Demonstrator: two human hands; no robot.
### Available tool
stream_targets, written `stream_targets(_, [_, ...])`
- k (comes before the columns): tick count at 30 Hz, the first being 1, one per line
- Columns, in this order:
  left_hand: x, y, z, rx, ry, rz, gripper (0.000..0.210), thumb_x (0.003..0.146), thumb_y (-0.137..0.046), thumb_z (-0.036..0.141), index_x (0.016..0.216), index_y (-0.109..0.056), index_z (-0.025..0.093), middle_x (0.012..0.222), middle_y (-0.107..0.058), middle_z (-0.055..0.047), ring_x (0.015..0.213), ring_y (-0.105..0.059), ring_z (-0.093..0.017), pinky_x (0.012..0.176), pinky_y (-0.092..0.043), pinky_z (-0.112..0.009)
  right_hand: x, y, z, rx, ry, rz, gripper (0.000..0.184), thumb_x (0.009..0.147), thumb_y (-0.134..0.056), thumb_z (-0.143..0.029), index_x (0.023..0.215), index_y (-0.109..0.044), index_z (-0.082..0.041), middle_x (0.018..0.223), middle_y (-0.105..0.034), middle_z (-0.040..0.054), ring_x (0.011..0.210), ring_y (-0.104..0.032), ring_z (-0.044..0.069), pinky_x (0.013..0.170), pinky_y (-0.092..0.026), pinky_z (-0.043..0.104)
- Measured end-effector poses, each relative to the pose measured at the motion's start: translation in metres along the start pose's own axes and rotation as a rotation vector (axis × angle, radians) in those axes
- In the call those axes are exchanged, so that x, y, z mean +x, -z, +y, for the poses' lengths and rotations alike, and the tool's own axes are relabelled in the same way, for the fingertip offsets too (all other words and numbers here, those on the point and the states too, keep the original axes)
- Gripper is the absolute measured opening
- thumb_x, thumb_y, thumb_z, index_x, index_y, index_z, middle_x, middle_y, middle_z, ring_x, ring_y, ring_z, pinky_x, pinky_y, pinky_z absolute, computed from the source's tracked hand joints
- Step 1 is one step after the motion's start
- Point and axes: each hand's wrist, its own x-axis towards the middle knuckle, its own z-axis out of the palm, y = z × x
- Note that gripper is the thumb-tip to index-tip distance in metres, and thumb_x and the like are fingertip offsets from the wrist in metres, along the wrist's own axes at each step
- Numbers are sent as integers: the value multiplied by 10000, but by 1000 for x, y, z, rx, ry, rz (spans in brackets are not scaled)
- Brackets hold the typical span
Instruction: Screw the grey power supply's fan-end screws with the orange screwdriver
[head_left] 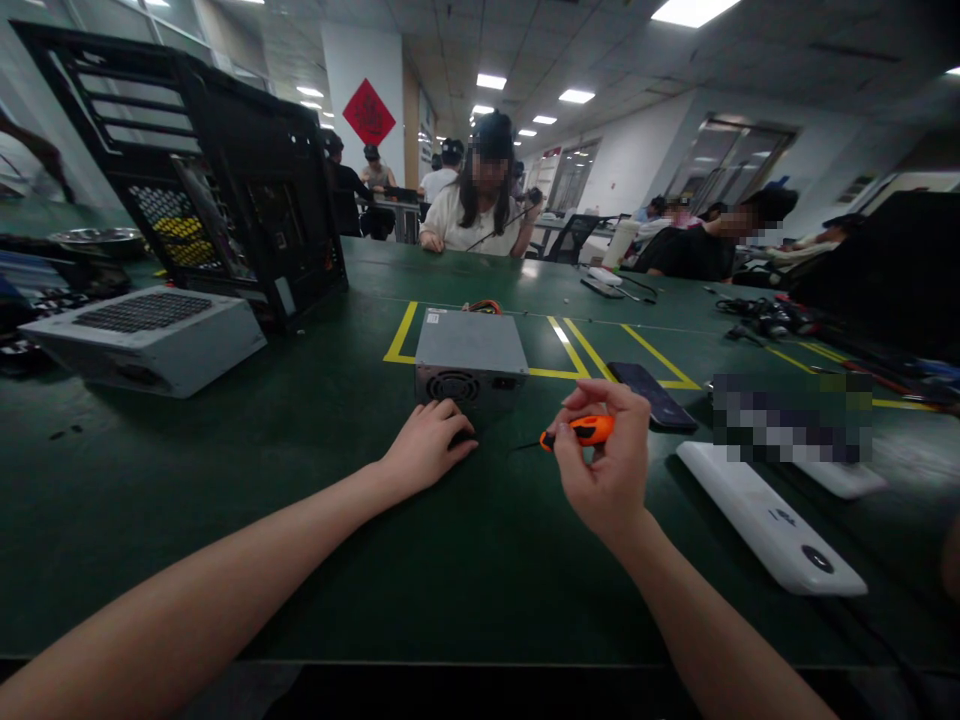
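A grey power supply [471, 345] sits on the green table, its fan grille and socket side facing me. Just in front of it, my left hand [427, 445] rests low on the tabletop, thumb apart from the other fingers and nothing visible in it. The fingertips come close to the fan side; whether they touch it I cannot tell. Over the table to the right, my right hand [611, 460] is closed around the orange and black handle of a screwdriver [589, 431]. Its thin dark shaft points left, toward my left hand.
A black computer case [225, 190] and a second power supply [150, 335] stand at the left. A phone [651, 395] and a white power bank-like device [772, 520] lie at the right. Yellow tape [570, 350] marks the table. Across it sits a person [484, 215].
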Motion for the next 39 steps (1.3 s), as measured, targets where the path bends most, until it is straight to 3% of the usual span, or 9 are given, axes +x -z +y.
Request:
stream_targets(5, [2,0,-1,-92,23,-9,111,836,-553,249,882,-630,184,910,-572,-38,867,-541,-184,756,-444,-324,-1,-4,1,34,-62,-57,418,800,-501,-103,1173,-362,-227,987,-458,33,751,-591,124,668,-526,323])
stream_targets(9, [2,1,-1,-140,35,-27,89,831,-554,224,857,-625,178,912,-573,-40,879,-539,-188,783,-449,-331,0,-4,3,-78,-35,-87,374,847,-482,-163,1192,-357,-233,987,-497,40,809,-602,147,717,-526,350])
stream_targets(14, [4,4,-1,-316,145,-52,88,857,-493,196,884,-571,165,892,-601,-32,833,-566,-170,731,-460,-305,4,-1,4,-280,1,-156,280,857,-502,-261,1122,-428,-211,906,-532,48,802,-575,182,643,-515,339])
stream_targets(18, [5,3,-4,-463,204,-47,99,846,-502,188,931,-550,180,889,-627,-16,809,-589,-156,711,-469,-294,6,-1,3,-307,-21,-231,267,823,-547,-241,1071,-459,-195,905,-534,51,801,-571,182,654,-511,331])
stream_targets(25, [5,-3,-8,-651,186,-10,219,788,-569,141,1000,-584,195,930,-647,-24,862,-616,-146,793,-496,-313,6,3,-3,-284,127,-15,269,786,-550,-153,1035,-476,-223,846,-536,19,741,-550,154,658,-493,317])
stream_targets(39, [5,1,0,-727,202,-7,230,770,-597,143,994,-622,189,880,-667,-10,811,-626,-127,787,-500,-296,7,4,-6,-229,200,13,290,761,-571,-124,1023,-488,-219,839,-562,16,722,-556,149,631,-488,313])
